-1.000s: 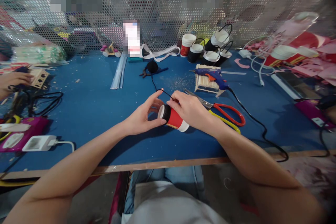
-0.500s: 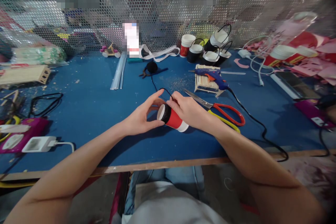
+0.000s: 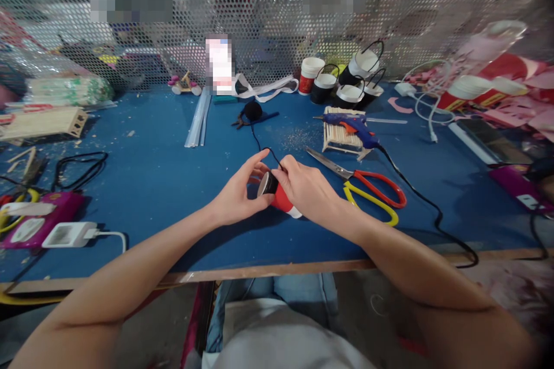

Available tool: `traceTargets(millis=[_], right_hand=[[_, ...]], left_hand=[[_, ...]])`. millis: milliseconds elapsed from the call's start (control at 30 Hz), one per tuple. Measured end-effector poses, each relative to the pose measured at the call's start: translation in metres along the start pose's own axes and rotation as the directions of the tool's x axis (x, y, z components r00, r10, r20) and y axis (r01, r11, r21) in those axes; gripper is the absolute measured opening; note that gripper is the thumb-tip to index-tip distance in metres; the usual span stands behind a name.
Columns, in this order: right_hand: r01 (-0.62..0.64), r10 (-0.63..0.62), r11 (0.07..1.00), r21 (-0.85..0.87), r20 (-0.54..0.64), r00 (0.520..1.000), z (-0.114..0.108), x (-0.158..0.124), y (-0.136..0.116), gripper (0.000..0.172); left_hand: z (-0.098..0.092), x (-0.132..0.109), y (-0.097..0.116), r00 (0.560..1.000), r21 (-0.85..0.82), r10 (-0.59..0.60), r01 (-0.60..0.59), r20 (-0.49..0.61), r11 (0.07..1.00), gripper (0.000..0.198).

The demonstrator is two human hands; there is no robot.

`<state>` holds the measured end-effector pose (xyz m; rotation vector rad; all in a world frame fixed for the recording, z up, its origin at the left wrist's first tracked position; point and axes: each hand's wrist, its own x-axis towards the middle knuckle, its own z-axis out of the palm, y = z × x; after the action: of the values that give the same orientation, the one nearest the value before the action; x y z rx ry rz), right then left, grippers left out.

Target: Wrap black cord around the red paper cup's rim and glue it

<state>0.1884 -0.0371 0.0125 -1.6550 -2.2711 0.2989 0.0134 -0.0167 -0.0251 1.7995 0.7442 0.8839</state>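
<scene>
A red and white paper cup (image 3: pixel 285 203) lies tilted on its side between my hands, with a black band of what looks like wound cord (image 3: pixel 270 182) round its rim end. My left hand (image 3: pixel 242 187) grips that rim end, thumb in front and fingers behind. Over the cup's body, my right hand (image 3: pixel 305 187) pinches the black cord between thumb and forefinger and hides much of the red side. From there the cord runs up to a black ball of cord (image 3: pixel 253 110), beside dark-handled pliers (image 3: pixel 266 117).
Scissors (image 3: pixel 346 173) with red and yellow handles lie right of my hands. A blue glue gun (image 3: pixel 352 124) rests on a stick rack. Black-wrapped cups (image 3: pixel 324 89) with handles stand behind. Clear glue sticks (image 3: pixel 198 121) and a purple power strip (image 3: pixel 47 219) are leftward.
My right hand has shifted slightly left and turned over the cup, covering more of its red side. The left hand keeps its hold. The whole view has moved a little.
</scene>
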Motion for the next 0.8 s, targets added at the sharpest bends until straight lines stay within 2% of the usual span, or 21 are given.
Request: traceTargets(millis=[167,333,467,567,700,800], right_hand=[[0.021,-0.02,0.999,0.034,-0.041,0.999,0.001,0.001,0.003,0.017],[0.17,-0.13,0.957,0.234,-0.179,0.975,-0.006,0.006,0.01,0.015],[0.225,-0.153,0.895,0.384,-0.21,0.966,-0.018,0.017,0.008,0.013],[0.249,-0.191,0.862,0.441,-0.172,0.966,-0.029,0.03,-0.003,0.014],[0.318,-0.306,0.836,0.446,-0.101,0.947,-0.033,0.056,-0.023,0.016],[0.277,-0.336,0.877,0.394,0.088,0.938,-0.026,0.078,-0.026,0.017]], left_hand=[[0.001,0.0,-0.003,1.0,-0.105,-0.021,0.022,0.015,0.994,0.076],[0.005,0.0,-0.005,0.999,-0.181,-0.04,0.044,0.027,0.982,0.08],[0.007,0.0,-0.004,0.997,-0.19,-0.028,0.041,0.07,0.981,0.062],[0.006,0.0,-0.003,0.992,-0.18,-0.037,0.058,0.117,0.982,0.051],[0.005,-0.002,0.0,0.981,-0.182,0.002,0.034,0.193,0.983,0.053],[0.006,-0.004,-0.001,0.968,-0.198,0.031,0.019,0.25,0.98,0.06]])
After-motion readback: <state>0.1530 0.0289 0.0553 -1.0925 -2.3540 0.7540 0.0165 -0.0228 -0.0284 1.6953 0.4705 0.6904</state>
